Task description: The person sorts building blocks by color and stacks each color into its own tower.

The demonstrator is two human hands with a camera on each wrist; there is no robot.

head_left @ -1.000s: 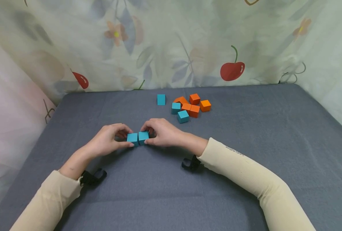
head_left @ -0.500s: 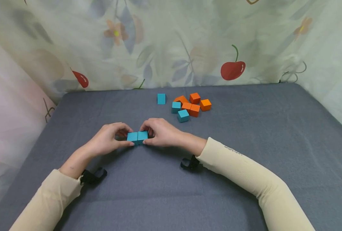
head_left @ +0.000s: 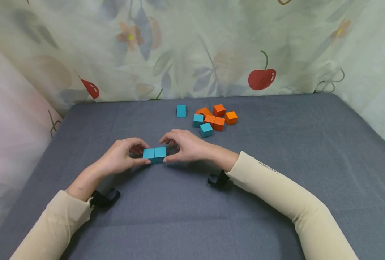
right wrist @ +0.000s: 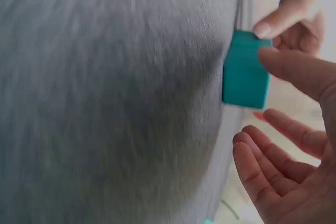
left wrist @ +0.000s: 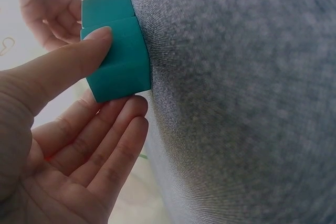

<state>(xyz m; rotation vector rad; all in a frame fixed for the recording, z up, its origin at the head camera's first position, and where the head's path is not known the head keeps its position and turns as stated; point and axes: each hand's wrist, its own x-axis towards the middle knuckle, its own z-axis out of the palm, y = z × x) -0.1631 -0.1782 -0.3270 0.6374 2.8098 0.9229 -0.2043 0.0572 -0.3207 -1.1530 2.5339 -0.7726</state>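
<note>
The head view looks forward and down over the whole grey cloth [head_left: 277, 151], both forearms in the lower frame. Each wrist view sits very close, grazing the cloth sideways. All three share the two joined teal blocks [head_left: 154, 154] [left wrist: 113, 51] [right wrist: 245, 72].

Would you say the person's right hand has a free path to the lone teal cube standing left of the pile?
Probably yes: the right hand has opened beside the joined teal cubes, and only bare grey cloth lies between it and the lone teal cube.
</note>
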